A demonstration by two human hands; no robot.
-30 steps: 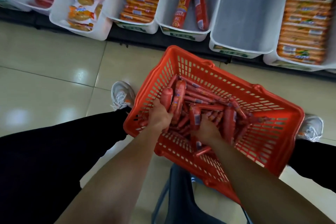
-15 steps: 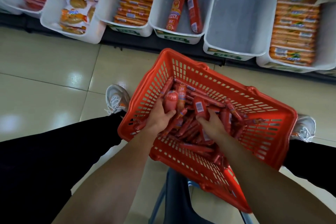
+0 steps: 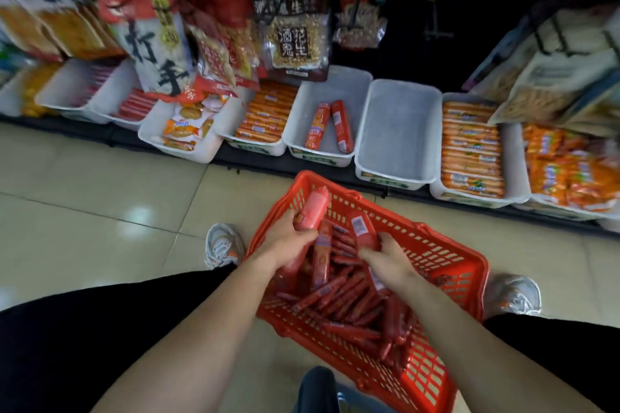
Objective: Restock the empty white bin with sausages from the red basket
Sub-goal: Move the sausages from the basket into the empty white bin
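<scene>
While thin sausages [image 3: 342,295] lie heaped in the red basket [image 3: 446,265], the left hand [image 3: 288,241] curls round a thick sausage [image 3: 312,208] held over the basket's far-left corner, and the right hand [image 3: 391,261] grips a barcoded sausage [image 3: 364,228] just beside it. Beyond the basket's far edge stands the empty white bin [image 3: 399,131], well apart from both hands.

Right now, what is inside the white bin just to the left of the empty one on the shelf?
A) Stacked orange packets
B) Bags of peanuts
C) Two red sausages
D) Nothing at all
C: the neighbouring bin, just left of the empty white bin, holds two red sausages lying on its floor.
</scene>
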